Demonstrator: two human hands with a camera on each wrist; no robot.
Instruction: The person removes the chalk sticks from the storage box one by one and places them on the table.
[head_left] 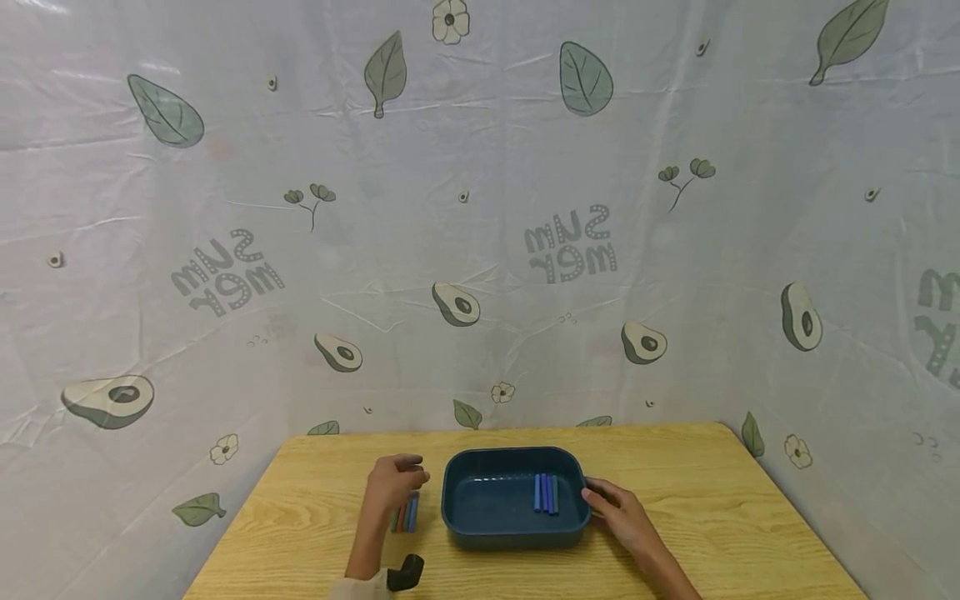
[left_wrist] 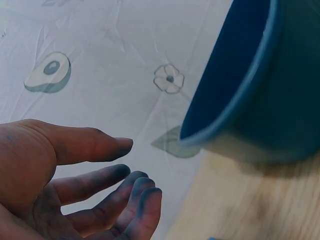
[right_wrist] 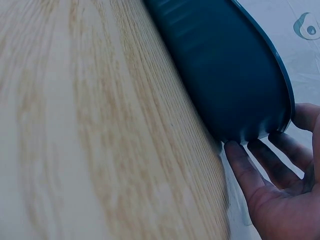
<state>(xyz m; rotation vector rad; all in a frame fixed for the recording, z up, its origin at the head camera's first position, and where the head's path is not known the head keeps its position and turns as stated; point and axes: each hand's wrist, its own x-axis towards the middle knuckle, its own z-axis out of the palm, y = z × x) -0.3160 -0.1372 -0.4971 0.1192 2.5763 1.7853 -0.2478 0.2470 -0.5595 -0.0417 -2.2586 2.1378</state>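
Note:
A dark blue rectangular bin (head_left: 491, 540) with rounded corners stands on the wooden table. Inside it, toward its right end, several blue and greenish chalk-like sticks (head_left: 545, 494) lie side by side. My right hand (head_left: 628, 521) holds the bin's right end, thumb at the rim and fingertips against the outer wall (right_wrist: 240, 95). Left of the bin, my left hand (head_left: 395, 481) hovers beside a row of green, orange and blue sticks (head_left: 405, 517), partly covering it. Nothing sits between its loosely bent fingers, whose tips (left_wrist: 120, 172) are stained dark blue.
The light wood table (head_left: 690, 467) reaches back to a pale curtain (head_left: 510, 167) printed with leaves, flowers and avocados, which also hangs at both sides. A black strap piece (head_left: 405, 573) sticks out from my left wrist.

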